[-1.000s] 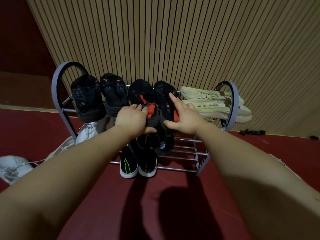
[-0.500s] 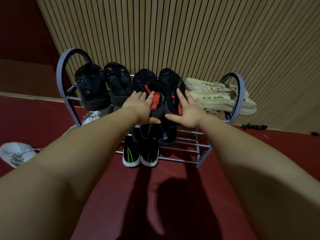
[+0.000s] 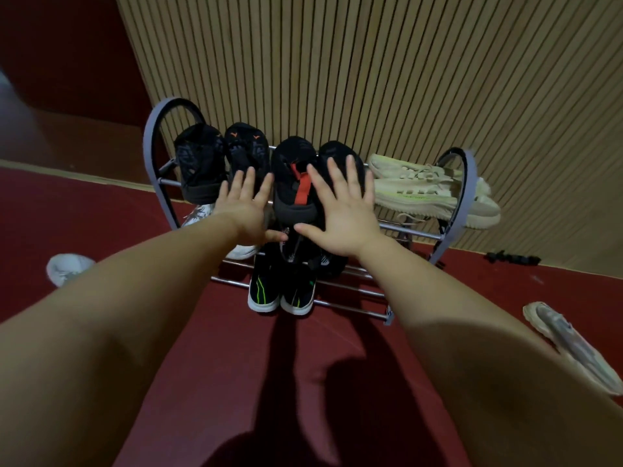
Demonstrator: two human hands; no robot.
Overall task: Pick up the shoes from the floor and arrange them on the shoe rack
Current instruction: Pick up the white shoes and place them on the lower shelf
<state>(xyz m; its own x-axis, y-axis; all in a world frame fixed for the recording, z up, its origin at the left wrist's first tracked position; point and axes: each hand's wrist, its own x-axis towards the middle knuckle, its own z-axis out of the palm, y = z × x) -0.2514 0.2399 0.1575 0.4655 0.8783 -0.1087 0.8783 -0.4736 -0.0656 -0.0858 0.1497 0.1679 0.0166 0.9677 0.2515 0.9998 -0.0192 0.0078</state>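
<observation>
- I'm looking down at a dark red floor (image 3: pixel 236 365) that runs up to a wall of vertical wooden slats (image 3: pixel 371 79), with a two-tier metal shoe rack (image 3: pixel 467 183) standing against that wall
- On the top tier I count six shoes in three pairs: at the left two black shoes with orange marks (image 3: pixel 247 146), in the middle two black shoes with red straps (image 3: pixel 295 176), and at the right two pale cream sneakers (image 3: pixel 421 193) lying on their sides, one overhanging the rack's right end
- On the bottom tier I can make out two black sneakers with green stripes (image 3: pixel 263 291) with their white-soled toes toward me, darker footwear above them that I cannot separate, and part of a white sneaker (image 3: pixel 241 252) behind my left forearm
- Off the rack I count two shoes on the floor: a white sneaker (image 3: pixel 69 267) well to the left and a pale grey sneaker (image 3: pixel 569 345) at the right, partly behind my right arm
- My left hand (image 3: pixel 244 210) is spread flat, fingers apart, gripping nothing, in front of the orange-marked pair
- My right hand (image 3: pixel 344 210) is likewise splayed wide and holds nothing, its palm over the right red-strapped shoe; whether it presses on it I cannot tell
- A small black object (image 3: pixel 512 257) lies on the floor by the wall, right of the rack
</observation>
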